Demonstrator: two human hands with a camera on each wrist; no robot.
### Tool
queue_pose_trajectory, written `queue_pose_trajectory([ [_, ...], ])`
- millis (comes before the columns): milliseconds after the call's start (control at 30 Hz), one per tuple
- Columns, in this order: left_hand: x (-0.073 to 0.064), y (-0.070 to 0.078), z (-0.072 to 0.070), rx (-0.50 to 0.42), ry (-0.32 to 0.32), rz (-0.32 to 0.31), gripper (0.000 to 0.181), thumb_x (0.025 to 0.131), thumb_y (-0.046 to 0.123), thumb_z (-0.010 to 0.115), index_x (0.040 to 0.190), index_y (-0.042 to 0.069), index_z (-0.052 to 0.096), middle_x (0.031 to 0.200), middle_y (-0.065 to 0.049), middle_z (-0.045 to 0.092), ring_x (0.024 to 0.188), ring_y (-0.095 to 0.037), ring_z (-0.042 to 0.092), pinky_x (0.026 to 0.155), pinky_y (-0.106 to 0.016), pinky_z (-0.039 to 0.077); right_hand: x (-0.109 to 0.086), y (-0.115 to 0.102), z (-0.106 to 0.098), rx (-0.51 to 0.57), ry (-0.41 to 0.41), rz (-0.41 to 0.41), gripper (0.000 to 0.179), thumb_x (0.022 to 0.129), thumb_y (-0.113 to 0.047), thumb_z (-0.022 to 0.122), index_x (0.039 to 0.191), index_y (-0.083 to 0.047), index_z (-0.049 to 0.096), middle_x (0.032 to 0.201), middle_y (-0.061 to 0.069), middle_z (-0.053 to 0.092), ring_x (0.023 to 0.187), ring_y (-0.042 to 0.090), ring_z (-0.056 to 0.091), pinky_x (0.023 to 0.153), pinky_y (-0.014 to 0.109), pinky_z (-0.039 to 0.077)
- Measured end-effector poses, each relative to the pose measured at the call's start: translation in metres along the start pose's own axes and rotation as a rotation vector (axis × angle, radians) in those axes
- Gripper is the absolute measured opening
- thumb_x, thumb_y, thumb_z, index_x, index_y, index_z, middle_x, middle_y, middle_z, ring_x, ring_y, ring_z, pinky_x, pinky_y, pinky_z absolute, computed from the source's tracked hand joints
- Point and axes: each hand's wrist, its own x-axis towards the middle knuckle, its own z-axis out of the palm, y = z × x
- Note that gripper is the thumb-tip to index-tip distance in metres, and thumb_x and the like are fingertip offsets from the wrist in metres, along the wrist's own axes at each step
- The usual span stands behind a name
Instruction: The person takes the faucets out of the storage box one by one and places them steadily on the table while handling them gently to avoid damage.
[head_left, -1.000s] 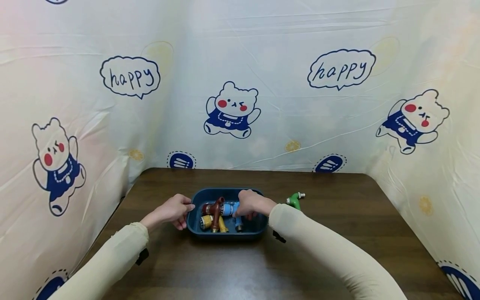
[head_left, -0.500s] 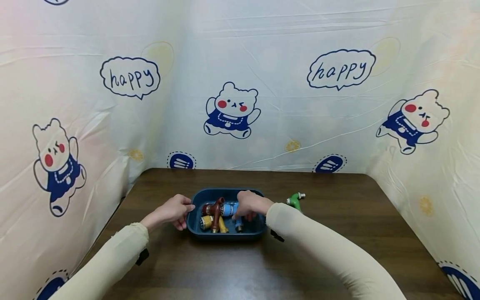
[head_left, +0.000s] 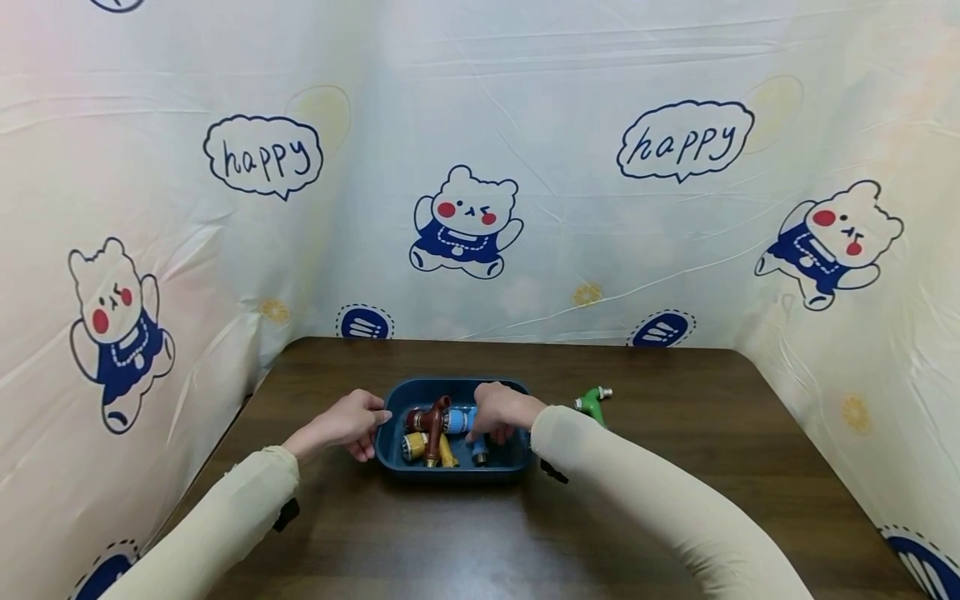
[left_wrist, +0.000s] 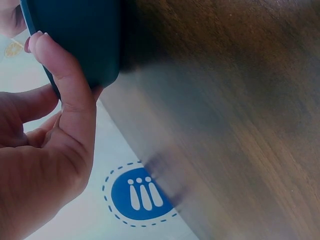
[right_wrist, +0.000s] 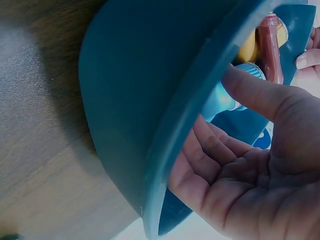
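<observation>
A dark blue plastic basin [head_left: 453, 475] stands on the table with several plastic taps inside. My left hand [head_left: 352, 425] pinches its left rim, the thumb over the edge and the fingers along the outer wall. Inside the basin's right half, my right hand [head_left: 501, 410] holds a blue tap [head_left: 479, 450]; thumb and curled fingers are around its body, partly hiding it. To the left lie a brown tap [head_left: 433, 429] and a yellow tap [head_left: 414, 446], the brown one over the yellow. In the right wrist view my thumb is at the blue tap's ribbed end [right_wrist: 251, 70].
A green tap [head_left: 592, 404] lies on the wooden table [head_left: 675, 467], right of the basin and partly behind my right sleeve. A printed cloth [head_left: 555, 167] hangs around the table's back and sides.
My right hand has shifted very slightly left over the blue tap. My left hand keeps its grip on the basin's rim, and the taps lie as before.
</observation>
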Motion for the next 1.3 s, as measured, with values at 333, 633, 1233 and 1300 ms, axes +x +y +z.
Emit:
queue_pose_trajectory([
  [333, -0.004, 0.0, 0.001, -0.031, -0.011, 0.045, 0.03, 0.113, 0.009, 0.048, 0.129, -0.013, 0.058, 0.066, -0.012, 0.063, 0.047, -0.015, 0.062, 0.05, -0.032, 0.061, 0.004, 0.002, 0.002, 0.003, -0.012, -0.003, 0.028, 0.094, -0.025, 0.084, 0.081, -0.003, 0.074, 0.073, 0.01, 0.074, 0.07, 0.024, 0.075, 0.072, 0.038, 0.065],
  [633, -0.003, 0.001, 0.0, -0.035, -0.015, 0.038, 0.031, 0.113, 0.01, 0.048, 0.131, -0.013, 0.058, 0.067, -0.013, 0.064, 0.048, -0.015, 0.062, 0.051, -0.032, 0.061, 0.01, 0.003, 0.003, 0.011, -0.026, 0.003, 0.027, 0.093, -0.025, 0.084, 0.08, -0.003, 0.075, 0.073, 0.01, 0.075, 0.067, 0.023, 0.075, 0.069, 0.037, 0.065],
  [1233, -0.001, -0.001, 0.001, -0.028, -0.001, 0.031, 0.03, 0.113, 0.009, 0.048, 0.133, -0.012, 0.058, 0.067, -0.013, 0.064, 0.048, -0.016, 0.063, 0.052, -0.033, 0.062, 0.01, 0.006, 0.006, 0.074, -0.007, 0.006, 0.025, 0.093, -0.021, 0.084, 0.078, -0.002, 0.076, 0.072, 0.012, 0.075, 0.068, 0.024, 0.076, 0.068, 0.037, 0.065],
  [1300, -0.001, -0.001, 0.001, -0.026, 0.0, 0.03, 0.03, 0.113, 0.009, 0.048, 0.132, -0.012, 0.058, 0.067, -0.013, 0.064, 0.048, -0.016, 0.063, 0.052, -0.033, 0.062, 0.011, 0.006, 0.007, 0.081, -0.01, 0.012, 0.025, 0.093, -0.02, 0.084, 0.078, -0.002, 0.075, 0.072, 0.012, 0.075, 0.069, 0.024, 0.076, 0.069, 0.037, 0.065],
])
